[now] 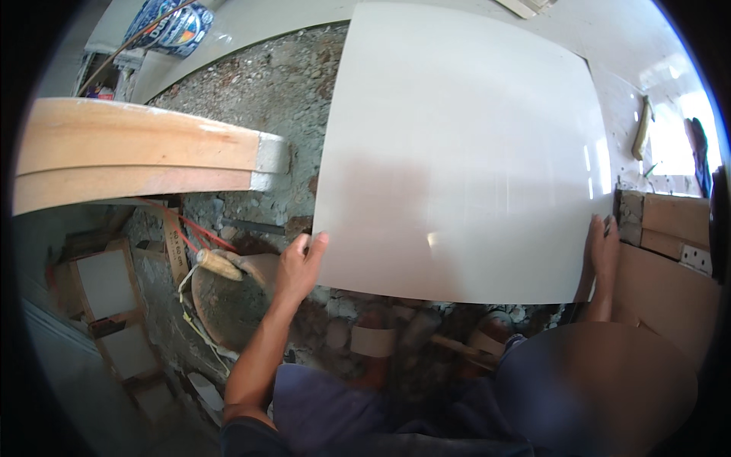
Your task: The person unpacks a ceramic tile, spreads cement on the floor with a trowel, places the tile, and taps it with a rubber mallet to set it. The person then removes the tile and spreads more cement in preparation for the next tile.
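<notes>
A large glossy off-white floor tile [464, 152] fills the middle of the view, reaching from near my body to the far side. My left hand [301, 263] is closed on its near left edge, thumb on top. At the near right edge, my right hand [604, 245] grips the tile from the side with its fingertips over the rim. Beneath the tile, most of the rough mortar bed [251, 84] is hidden. Left of my left hand sits a round basin [228, 305], with a wooden-handled tool [219, 265] across its rim.
A wooden beam [145, 152] with a whitish end juts in from the left. A blue paint bucket [173, 29] stands far left on laid tiles. Opened cardboard boxes [110, 282] lie at left, and more cardboard [662, 297] at right. Near my feet lies a wooden handle [464, 349] among rubble.
</notes>
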`<state>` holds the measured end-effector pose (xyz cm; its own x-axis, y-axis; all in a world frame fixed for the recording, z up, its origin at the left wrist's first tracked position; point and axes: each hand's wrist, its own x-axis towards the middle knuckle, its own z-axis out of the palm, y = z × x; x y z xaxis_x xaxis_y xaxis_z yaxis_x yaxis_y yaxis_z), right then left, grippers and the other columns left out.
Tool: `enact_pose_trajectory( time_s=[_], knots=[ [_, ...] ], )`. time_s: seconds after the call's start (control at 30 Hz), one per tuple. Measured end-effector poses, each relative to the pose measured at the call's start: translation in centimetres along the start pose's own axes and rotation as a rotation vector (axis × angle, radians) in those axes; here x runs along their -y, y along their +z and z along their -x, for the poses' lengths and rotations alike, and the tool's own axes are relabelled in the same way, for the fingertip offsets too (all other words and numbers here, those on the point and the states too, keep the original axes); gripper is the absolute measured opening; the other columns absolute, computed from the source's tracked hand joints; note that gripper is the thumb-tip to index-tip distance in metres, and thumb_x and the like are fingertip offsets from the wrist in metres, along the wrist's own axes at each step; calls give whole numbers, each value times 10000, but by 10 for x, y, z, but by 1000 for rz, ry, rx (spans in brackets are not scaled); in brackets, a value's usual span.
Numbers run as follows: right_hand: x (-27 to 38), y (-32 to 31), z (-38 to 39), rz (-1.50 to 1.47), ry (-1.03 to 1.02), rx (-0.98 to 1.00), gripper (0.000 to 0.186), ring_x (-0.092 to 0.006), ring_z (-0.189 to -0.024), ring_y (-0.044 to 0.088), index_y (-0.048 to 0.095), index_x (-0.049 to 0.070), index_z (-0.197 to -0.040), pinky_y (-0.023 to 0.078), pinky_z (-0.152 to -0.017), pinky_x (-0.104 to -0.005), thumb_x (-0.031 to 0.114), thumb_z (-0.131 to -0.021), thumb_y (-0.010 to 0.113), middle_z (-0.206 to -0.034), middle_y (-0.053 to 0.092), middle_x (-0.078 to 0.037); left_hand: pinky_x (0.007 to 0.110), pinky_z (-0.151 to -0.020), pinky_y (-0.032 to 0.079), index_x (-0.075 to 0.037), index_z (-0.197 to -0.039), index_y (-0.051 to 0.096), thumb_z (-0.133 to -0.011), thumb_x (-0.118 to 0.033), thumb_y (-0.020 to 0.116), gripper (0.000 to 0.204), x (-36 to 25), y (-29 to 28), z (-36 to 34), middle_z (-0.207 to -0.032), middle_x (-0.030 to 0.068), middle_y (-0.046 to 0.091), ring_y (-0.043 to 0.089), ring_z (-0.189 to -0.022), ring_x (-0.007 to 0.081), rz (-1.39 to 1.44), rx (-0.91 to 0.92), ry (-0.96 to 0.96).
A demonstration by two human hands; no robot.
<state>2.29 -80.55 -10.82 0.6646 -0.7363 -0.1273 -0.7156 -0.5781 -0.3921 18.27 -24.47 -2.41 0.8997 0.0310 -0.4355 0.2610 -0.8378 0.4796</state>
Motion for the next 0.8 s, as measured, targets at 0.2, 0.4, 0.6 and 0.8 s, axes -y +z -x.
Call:
enact_pose_trajectory(
  time_s=[0.2,0.4,0.6,0.8],
  knots=[
    [4,-6,-18,63,145,-8,710,-414,-1155,560,527,-82,-1251,429,-971,-439,552,-936,471,-1209,590,-291,360,-566,410,28,-764,485,-928,-472,559,531,-8,-18,-2,-620,104,471,443,-608,147,163,70,96],
    [0,-3,-34,41,174,-12,694,-401,-1106,588,618,-82,-1124,441,-947,-416,567,-933,466,-1119,635,-283,338,-594,408,35,-745,496,-934,-513,523,580,-19,-26,-9,-629,59,471,451,-632,143,301,40,37],
    [-14,6,-42,-162,258,0,743,-266,-852,637,652,-122,-959,470,-798,-369,590,-940,438,-883,685,-202,418,-726,444,64,-839,587,-939,-578,438,666,-29,-18,-32,-744,174,586,561,-757,283,280,-81,-47],
    [-7,8,-32,-439,423,-19,732,-234,-938,613,627,-117,-1111,451,-859,-333,569,-949,430,-1006,681,-166,443,-808,454,76,-931,642,-966,-528,391,655,-9,10,-34,-893,278,634,605,-871,378,269,-241,-146]
  ],
)
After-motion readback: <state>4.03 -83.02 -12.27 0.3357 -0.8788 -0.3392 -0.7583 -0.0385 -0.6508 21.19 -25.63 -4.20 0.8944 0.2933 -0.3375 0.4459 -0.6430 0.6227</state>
